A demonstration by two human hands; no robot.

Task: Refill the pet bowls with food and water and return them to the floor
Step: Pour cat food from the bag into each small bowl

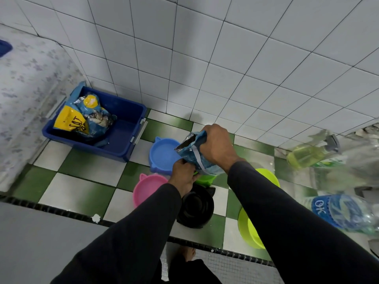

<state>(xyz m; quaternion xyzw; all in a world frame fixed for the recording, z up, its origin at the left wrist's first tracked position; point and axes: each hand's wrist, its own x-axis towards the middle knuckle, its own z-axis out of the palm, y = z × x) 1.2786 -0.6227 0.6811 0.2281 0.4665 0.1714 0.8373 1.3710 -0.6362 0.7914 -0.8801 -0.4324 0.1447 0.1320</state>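
Blue bin (125, 138) holds spare bags | blue bowl (162, 155) on floor | my left hand (183, 175) pinches food bag (196, 154) base, I think | right hand (217, 146) clamps its top | 1 risk: tilted mouth spills kibble past bowl.

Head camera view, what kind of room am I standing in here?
Probably a tiled utility or wash area at home: white wall tiles, green-and-white checkered floor, plus a spray bottle by the wall.
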